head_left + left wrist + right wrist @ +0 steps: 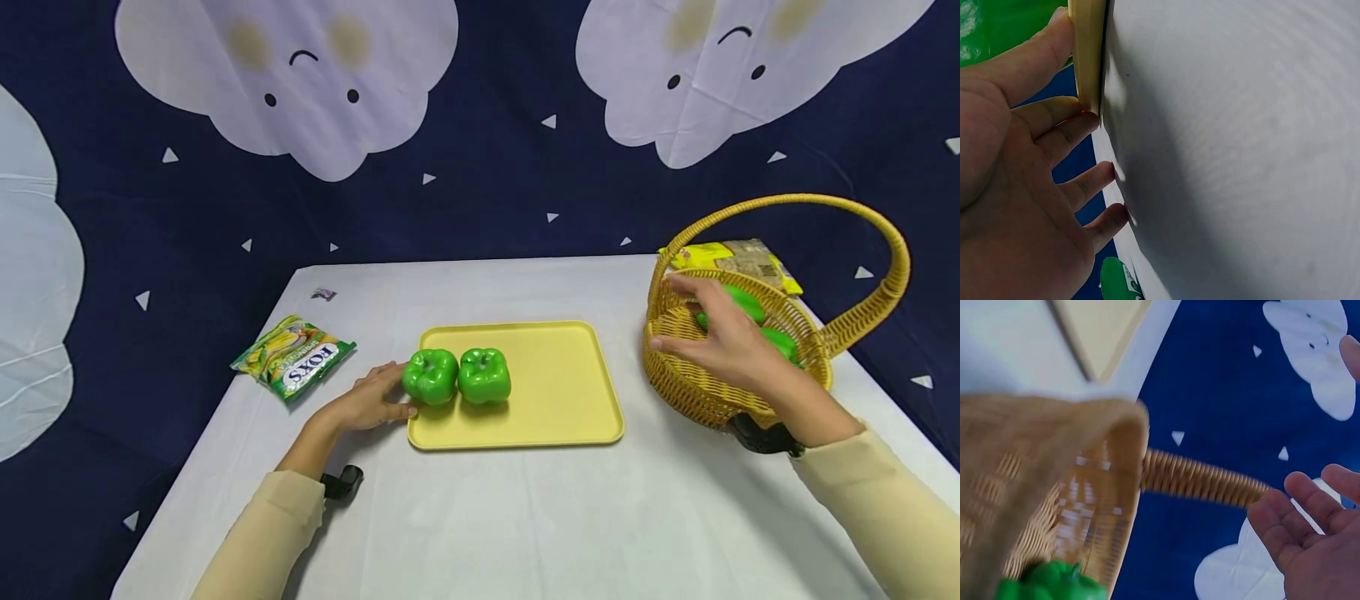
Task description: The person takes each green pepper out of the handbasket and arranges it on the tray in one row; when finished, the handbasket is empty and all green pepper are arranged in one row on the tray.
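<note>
Two green bell peppers, a left one (431, 377) and a right one (484, 376), stand side by side on the left part of a yellow tray (562, 383). My left hand (371, 398) rests at the tray's left edge, thumb and fingertips touching the rim in the left wrist view, fingers mostly straight. Over the near left side of a wicker basket (682, 392) hovers my right hand (723, 337), thumb and fingers apart, holding nothing. Green peppers (1060, 582) lie inside the basket, partly hidden by that hand in the head view.
A green and yellow FOX'S candy bag (296, 358) lies left of the tray, with a small purple wrapper (324, 294) behind it. Behind the basket lies a yellow packet (738, 258). The basket's tall handle (787, 200) arches above it. A dark cloth backdrop (495, 208) hangs behind the table.
</note>
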The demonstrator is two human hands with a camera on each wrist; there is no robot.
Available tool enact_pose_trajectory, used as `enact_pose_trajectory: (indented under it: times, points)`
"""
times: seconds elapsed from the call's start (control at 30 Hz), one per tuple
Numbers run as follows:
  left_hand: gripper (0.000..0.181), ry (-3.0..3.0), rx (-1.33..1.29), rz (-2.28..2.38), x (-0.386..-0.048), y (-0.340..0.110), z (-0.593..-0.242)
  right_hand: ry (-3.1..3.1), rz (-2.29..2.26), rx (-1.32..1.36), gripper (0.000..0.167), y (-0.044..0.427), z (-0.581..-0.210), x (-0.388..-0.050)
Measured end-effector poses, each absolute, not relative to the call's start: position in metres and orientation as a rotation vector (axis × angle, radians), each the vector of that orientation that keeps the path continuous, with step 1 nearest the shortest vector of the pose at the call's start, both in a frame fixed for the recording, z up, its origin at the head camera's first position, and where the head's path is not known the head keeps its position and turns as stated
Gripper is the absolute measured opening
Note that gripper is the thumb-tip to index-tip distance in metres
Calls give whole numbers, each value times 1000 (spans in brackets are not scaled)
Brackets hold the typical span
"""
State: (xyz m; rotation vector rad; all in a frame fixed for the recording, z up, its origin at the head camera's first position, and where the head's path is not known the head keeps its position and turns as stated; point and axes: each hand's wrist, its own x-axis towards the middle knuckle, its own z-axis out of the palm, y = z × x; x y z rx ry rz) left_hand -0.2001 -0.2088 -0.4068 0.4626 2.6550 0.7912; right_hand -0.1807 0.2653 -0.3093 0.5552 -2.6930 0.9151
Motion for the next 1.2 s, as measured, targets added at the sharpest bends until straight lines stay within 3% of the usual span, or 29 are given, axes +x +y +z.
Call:
enact_pose_trajectory:
  times: [0.53,1.2]
  points:
    - [79,2639,448,792,-199,-207,-404,-2793,848,301,90,328,-319,-179]
    - [78,2655,454,772,-200,-208,-405,-2861,655,190,85,373,-349,-173]
